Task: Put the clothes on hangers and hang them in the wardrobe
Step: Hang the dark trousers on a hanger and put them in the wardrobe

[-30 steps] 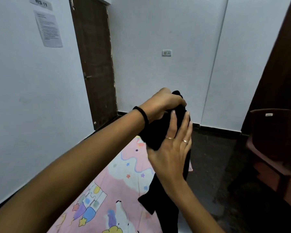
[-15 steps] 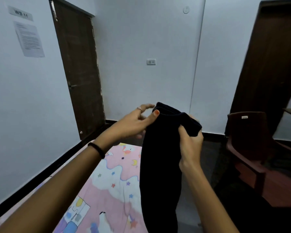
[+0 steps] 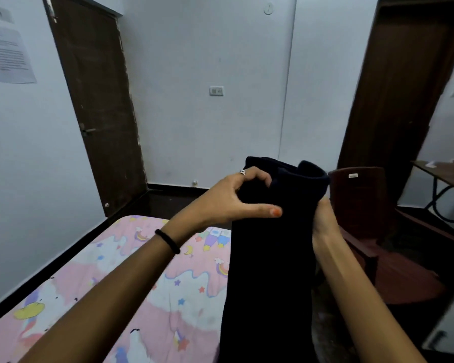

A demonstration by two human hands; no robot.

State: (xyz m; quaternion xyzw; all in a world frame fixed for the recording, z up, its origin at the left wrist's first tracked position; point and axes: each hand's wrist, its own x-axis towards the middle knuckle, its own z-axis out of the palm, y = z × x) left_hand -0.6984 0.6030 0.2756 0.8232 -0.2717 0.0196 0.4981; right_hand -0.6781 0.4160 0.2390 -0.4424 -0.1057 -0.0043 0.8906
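At far left a notice (image 3: 9, 56) is stuck to the wall beside a dark door (image 3: 97, 100); below them lies the pink bedsheet (image 3: 147, 297). Above it the left hand (image 3: 228, 200) pinches the top edge of the dark garment (image 3: 270, 258), thumb laid across the front and fingers hooked over the fold, likely to find and spread the opening for a hanger. The garment hangs straight down between the forearms. The right hand (image 3: 324, 218) grips its other edge, though its fingers are hidden behind the cloth. Further right stands a brown chair (image 3: 364, 205). No hanger or wardrobe shows.
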